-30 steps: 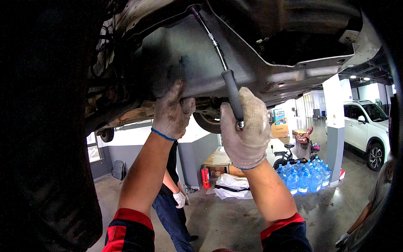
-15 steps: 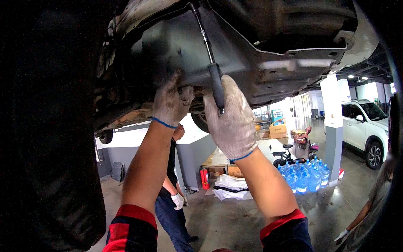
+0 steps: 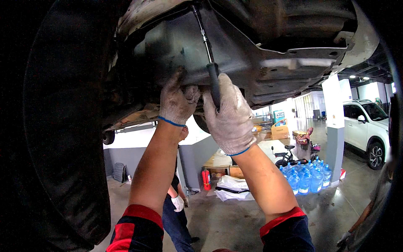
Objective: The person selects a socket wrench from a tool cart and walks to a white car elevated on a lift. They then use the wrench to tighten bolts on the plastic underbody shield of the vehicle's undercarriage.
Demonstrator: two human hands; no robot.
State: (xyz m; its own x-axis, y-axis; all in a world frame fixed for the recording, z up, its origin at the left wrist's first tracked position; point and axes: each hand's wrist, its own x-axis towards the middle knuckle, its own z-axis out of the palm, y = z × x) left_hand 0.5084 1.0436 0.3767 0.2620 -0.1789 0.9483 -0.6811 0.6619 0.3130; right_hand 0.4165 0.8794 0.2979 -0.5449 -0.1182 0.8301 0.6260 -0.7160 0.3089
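Note:
My right hand (image 3: 230,115), in a whitish knit glove with a blue cuff, is closed around the black handle of a socket driver (image 3: 207,46). The driver's chrome shaft slants up and slightly left, its dark tip meeting the underside of a raised car near a panel edge. My left hand (image 3: 178,101), in a matching soiled glove, is raised against the dark underbody panel (image 3: 168,42), left of the handle. One finger points up along the panel, apart from the bent digits beside it; nothing shows in its grasp.
A dark tire (image 3: 67,126) fills the left side. Beyond my arms stands a person (image 3: 174,210) in dark clothes; another person's arm (image 3: 363,216) shows at right. Behind are a fire extinguisher (image 3: 206,179), blue water jugs (image 3: 304,180), a pillar (image 3: 335,147) and a white car (image 3: 365,126).
My left hand has shifted slightly right and down along the panel. The right hand has turned a little on the handle, covering its chrome end; the driver stays almost in place.

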